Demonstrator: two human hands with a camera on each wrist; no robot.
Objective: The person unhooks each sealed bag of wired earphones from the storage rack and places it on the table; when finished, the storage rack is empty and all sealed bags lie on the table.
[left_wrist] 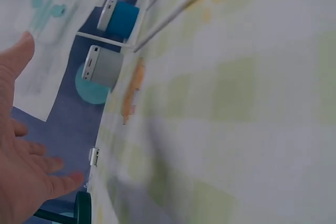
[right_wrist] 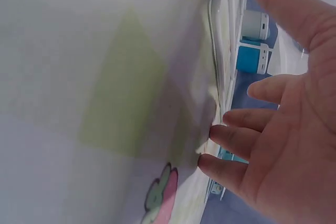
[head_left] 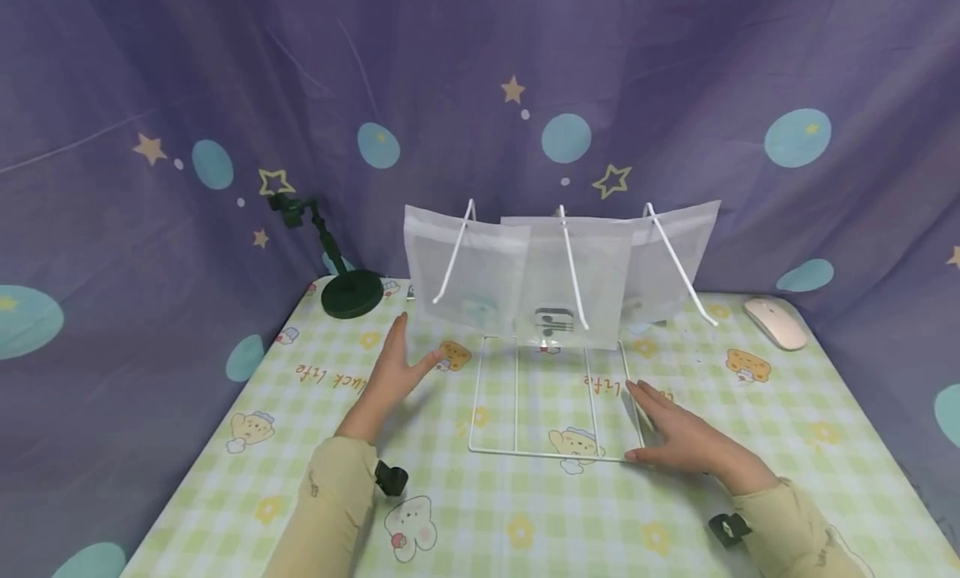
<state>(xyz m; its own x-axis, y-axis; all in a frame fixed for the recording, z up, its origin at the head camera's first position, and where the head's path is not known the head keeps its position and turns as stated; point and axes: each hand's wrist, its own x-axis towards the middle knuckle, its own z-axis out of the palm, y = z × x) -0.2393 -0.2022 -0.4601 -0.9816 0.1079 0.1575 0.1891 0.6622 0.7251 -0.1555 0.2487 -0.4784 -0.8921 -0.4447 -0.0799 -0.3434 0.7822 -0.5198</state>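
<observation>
A white wire display rack stands on the tablecloth, its flat base toward me and three hooks sticking out above. Translucent pouches hang from it: a left pouch, a middle pouch and a right pouch. Dark earphones show through the middle one; teal earphones show in the left wrist view. My left hand is off the rack's left side, fingers spread, holding nothing. Beside the base's right bar is my right hand, fingers extended and fingertips near the bar; contact is unclear.
A dark green stand is at the back left, and a pale pink mouse at the back right. Behind the rack are a blue device and a grey device. A purple curtain closes off the back.
</observation>
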